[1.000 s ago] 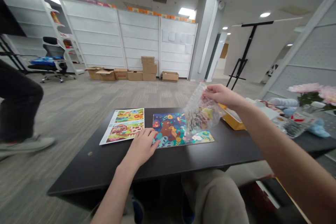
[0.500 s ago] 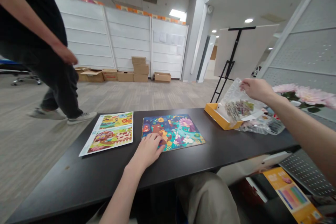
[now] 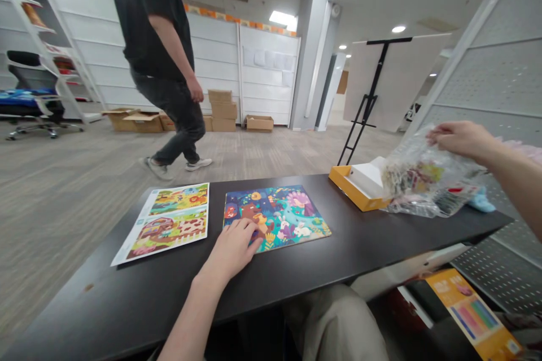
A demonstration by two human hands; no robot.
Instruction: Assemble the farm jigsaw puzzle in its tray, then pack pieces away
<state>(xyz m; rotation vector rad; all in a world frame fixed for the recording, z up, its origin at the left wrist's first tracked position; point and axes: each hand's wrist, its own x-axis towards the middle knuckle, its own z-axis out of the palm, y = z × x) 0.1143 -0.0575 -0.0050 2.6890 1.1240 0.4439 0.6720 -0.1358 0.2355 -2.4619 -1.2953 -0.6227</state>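
Note:
A colourful puzzle picture [image 3: 296, 220] with forest animals lies flat on the dark table. My left hand [image 3: 235, 245] rests on its lower left corner, palm down with the fingers loosely spread. At the right, my right hand [image 3: 463, 140] pinches the top of a clear plastic bag [image 3: 417, 166]. Inside the bag are many small pieces, hard to make out singly. The bag hangs just right of an open yellow box [image 3: 359, 198] with a white inside. A printed sheet [image 3: 169, 223] with two cartoon scenes lies left of the puzzle picture.
More clear packaging [image 3: 419, 206] and a light-blue item [image 3: 481, 200] lie on the table [image 3: 169, 299] at the right. A yellow colour-striped box [image 3: 470, 310] sits below the table. Beyond, a person [image 3: 165, 67] walks past cardboard boxes [image 3: 222, 110]; an easel [image 3: 368, 101] stands behind.
My right hand has moved right with the plastic bag, lifting it clear of the yellow box. The person in the background has walked to the right. My left hand stays on the puzzle picture.

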